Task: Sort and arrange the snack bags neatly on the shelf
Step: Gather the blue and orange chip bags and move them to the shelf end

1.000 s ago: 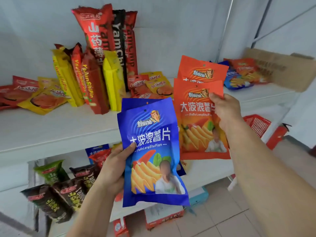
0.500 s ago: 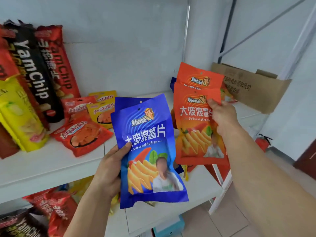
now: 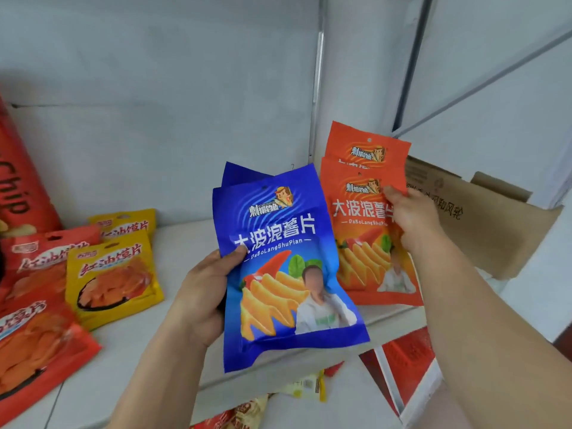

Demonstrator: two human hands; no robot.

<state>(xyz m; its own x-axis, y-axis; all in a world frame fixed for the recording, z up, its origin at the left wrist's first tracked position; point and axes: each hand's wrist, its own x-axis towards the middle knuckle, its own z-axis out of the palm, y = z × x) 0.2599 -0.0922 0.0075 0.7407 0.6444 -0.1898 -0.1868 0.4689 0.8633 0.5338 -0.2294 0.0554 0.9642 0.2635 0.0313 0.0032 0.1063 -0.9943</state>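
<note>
My left hand point(image 3: 205, 297) grips two stacked blue chip bags point(image 3: 288, 267) by their left edge, held upright above the white shelf point(image 3: 185, 243). Only a top corner of the rear blue bag shows. My right hand point(image 3: 408, 221) holds two stacked orange chip bags point(image 3: 362, 230) by their right edge, just right of the blue ones and over the shelf's right end. The rear orange bag sticks up behind the front one.
Yellow bags point(image 3: 111, 274) and red bags point(image 3: 40, 342) lie flat on the shelf's left. A tall red YamChip bag point(image 3: 18, 187) stands far left. Brown cardboard point(image 3: 483, 218) leans at the right. A lower shelf holds more snack bags point(image 3: 303, 385); a red basket point(image 3: 408, 351) sits below right.
My view has swung right and closer to the shelf. Both hands keep their bags; the orange bags have moved nearer the shelf's right end by the cardboard.
</note>
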